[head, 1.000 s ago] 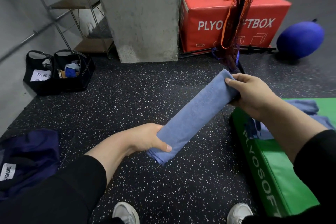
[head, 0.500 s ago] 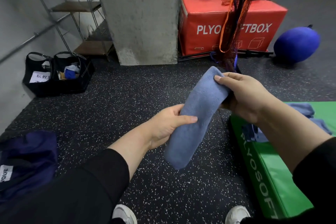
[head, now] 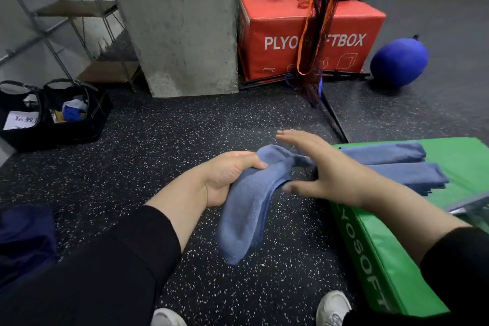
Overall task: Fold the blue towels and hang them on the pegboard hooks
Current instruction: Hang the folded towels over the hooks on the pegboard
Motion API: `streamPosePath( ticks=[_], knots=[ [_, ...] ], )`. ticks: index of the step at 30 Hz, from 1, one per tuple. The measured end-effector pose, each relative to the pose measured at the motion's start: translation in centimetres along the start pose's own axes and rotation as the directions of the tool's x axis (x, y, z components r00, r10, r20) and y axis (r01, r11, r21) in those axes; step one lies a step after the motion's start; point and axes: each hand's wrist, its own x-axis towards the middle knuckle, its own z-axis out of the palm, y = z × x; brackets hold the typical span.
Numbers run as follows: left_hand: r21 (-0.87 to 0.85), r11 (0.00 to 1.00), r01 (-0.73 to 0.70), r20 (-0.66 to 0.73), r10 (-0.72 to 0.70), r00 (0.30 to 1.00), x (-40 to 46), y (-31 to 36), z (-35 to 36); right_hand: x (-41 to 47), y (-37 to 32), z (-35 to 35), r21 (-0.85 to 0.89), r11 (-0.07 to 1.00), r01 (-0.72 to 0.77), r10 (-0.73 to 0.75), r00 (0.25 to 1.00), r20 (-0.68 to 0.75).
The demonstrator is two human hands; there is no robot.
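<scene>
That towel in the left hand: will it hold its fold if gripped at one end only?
Probably not. The towel droops limp below the left hand, so it looks floppy and light. Its layers may slide apart; the open right hand could support it.

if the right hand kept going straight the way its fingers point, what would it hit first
The right hand is open, fingers pointing left. Probably the folded blue towel gripped by the left hand, then that hand's fingers; depth is unclear.
</scene>
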Motion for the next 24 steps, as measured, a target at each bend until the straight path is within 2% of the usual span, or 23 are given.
streamPosePath(
  ticks=[3,6,9,11,13,15,16,17,19,21,22,24],
  knots=[
    [0.005,1.0,0.025,-0.012,-0.025,1.0,-0.1,0.2,-0.3,0.0,-0.1,2.3,-0.125,0.992,0.013,-0.011,1.0,0.015],
    [-0.022,0.998,0.058,-0.01,-0.058,0.998,-0.4,0.3,-0.5,0.5,-0.7,3.7,-0.199,0.98,-0.001,-0.022,0.993,-0.116],
    [-0.032,0.995,0.094,0.012,-0.093,0.996,-0.6,0.4,-0.8,1.4,-1.4,4.2,-0.179,0.984,0.005,-0.05,0.967,-0.249],
    [0.028,0.994,0.103,-0.015,-0.103,0.995,-0.9,0.4,-0.9,1.8,-1.7,4.2,-0.158,0.987,-0.023,-0.021,0.962,-0.272],
    [0.226,0.972,0.07,-0.145,-0.037,0.989,-0.8,0.3,-0.8,2.2,-1.7,4.1,-0.194,0.979,-0.065,0.013,0.966,-0.258],
    [0.471,0.882,0.016,-0.303,0.145,0.942,-0.7,0.0,-0.9,2.4,-1.6,4.1,-0.25,0.961,-0.12,0.062,0.972,-0.228],
    [0.557,0.831,-0.021,-0.331,0.245,0.912,-0.8,0.0,-0.8,2.5,-1.6,4.0,-0.265,0.952,-0.154,0.098,0.972,-0.215],
    [0.621,0.781,-0.067,-0.304,0.319,0.898,-1.1,0.1,-0.4,2.5,-1.6,3.9,-0.277,0.942,-0.189,0.134,0.969,-0.207],
    [0.754,0.644,-0.128,-0.167,0.376,0.912,-1.8,0.0,1.0,2.3,-1.7,3.5,-0.289,0.927,-0.238,0.181,0.96,-0.212],
    [0.899,0.429,-0.09,-0.096,0.392,0.915,-2.0,-0.8,3.2,2.0,-2.0,3.0,-0.294,0.915,-0.277,0.21,0.948,-0.239],
    [0.934,0.355,-0.051,-0.112,0.424,0.899,-1.9,-1.4,4.3,1.8,-2.2,2.7,-0.299,0.907,-0.298,0.227,0.941,-0.251],
    [0.938,0.347,0.011,-0.197,0.506,0.839,-1.3,-2.4,5.9,1.4,-2.8,1.8,-0.313,0.888,-0.336,0.258,0.929,-0.265]
  ],
)
